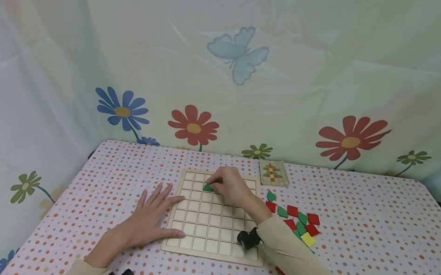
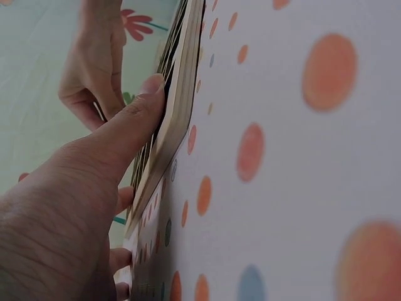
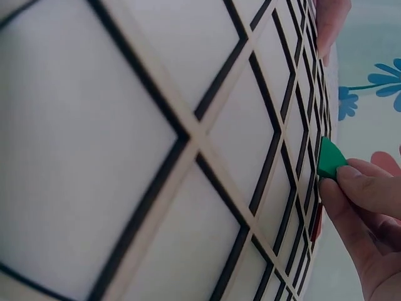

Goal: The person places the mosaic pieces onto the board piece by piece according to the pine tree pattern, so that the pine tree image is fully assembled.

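A square wooden grid board [image 1: 203, 219] lies on the dotted tabletop, divided into small cells. My right hand [image 1: 232, 187] is over its far rows, thumb and fingers pinching a green tile [image 3: 329, 159] with one curved edge. In the right wrist view the tile's edge is at the grid; whether it sits in a cell I cannot tell. Part of a red tile [image 3: 317, 222] shows beside the right fingers there. My left hand [image 1: 149, 221] rests at the board's left side, fingers spread, with its thumb [image 2: 147, 103] on the board's rim.
Right of the board lie loose tiles: several red squares [image 1: 313, 218], several green curved tiles [image 1: 283, 211] and a yellow square [image 1: 308, 239]. Some are hidden by the right forearm. A small pattern card [image 1: 280, 179] lies behind the board. A printed cloth backdrop rises behind the table.
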Demonstrator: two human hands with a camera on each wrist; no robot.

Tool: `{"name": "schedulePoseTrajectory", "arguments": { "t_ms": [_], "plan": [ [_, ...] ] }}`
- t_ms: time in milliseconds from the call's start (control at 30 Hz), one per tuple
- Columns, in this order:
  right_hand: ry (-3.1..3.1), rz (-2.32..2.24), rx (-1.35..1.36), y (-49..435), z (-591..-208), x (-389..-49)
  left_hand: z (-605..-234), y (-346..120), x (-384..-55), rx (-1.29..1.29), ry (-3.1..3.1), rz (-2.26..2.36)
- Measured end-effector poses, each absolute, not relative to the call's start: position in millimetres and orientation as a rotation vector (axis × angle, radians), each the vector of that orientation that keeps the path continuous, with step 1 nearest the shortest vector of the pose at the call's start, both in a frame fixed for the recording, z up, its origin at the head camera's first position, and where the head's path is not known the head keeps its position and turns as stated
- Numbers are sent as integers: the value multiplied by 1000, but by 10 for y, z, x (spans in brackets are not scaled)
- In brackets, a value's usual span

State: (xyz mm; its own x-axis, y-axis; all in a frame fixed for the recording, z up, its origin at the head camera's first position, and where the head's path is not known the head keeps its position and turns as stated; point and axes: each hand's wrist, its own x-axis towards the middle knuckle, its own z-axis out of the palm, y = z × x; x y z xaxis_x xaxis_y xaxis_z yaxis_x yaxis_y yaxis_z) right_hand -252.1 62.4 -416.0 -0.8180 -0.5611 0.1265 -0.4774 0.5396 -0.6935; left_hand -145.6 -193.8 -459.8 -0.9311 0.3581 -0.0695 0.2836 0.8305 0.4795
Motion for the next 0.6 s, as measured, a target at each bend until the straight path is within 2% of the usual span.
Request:
{"name": "schedulePoseTrajectory", "arguments": {
  "t_ms": [600],
  "plan": [
    [2751, -903, -934, 492, -4128, -2510, -4595, -1934, -1460, 479, 2864, 693]
  ]
}}
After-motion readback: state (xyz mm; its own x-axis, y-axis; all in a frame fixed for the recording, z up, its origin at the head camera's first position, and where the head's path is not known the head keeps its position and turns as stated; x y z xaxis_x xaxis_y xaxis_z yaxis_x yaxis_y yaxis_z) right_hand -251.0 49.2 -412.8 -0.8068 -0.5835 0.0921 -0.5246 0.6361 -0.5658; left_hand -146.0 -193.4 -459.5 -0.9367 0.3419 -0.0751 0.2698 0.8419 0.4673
